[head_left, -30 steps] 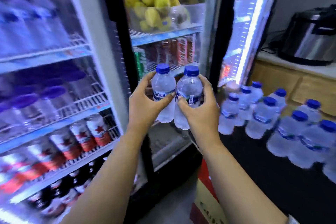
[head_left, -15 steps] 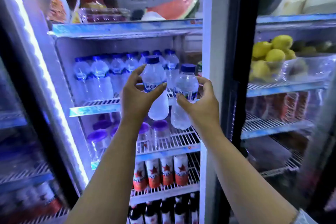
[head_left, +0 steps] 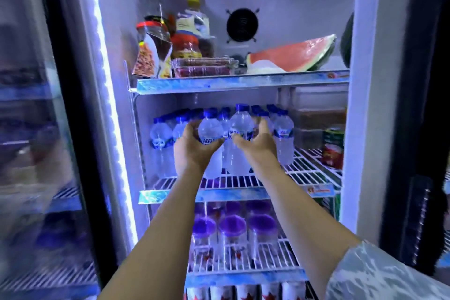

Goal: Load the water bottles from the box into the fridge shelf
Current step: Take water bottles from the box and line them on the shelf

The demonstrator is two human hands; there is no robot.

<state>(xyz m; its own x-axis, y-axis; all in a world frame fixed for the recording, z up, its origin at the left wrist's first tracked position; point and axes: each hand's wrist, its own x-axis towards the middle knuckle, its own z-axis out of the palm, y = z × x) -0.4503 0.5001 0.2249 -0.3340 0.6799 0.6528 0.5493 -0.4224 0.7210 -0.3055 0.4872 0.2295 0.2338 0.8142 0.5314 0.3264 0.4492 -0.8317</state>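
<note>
My left hand [head_left: 192, 151] grips a clear water bottle with a blue cap [head_left: 210, 126]. Beside it my right hand [head_left: 259, 146] grips a second blue-capped bottle [head_left: 241, 124]. Both bottles are upright, side by side, held over the front part of the white wire shelf [head_left: 304, 165] in the middle of the open fridge. Several more blue-capped water bottles [head_left: 160, 134] stand in rows at the back and left of that shelf. The box is out of view.
The shelf's right part holds stacked containers [head_left: 316, 119] and a can [head_left: 333, 146]. Above, a shelf carries jars [head_left: 186, 46], a clear tray and a watermelon slice [head_left: 292, 55]. Below stand purple-capped bottles [head_left: 231, 226]. The open glass door [head_left: 36, 129] is on the left.
The view swung from the bottles on the counter to the fridge interior. Both hands carried their bottles forward and up into the middle shelf, close to the stocked rows.
</note>
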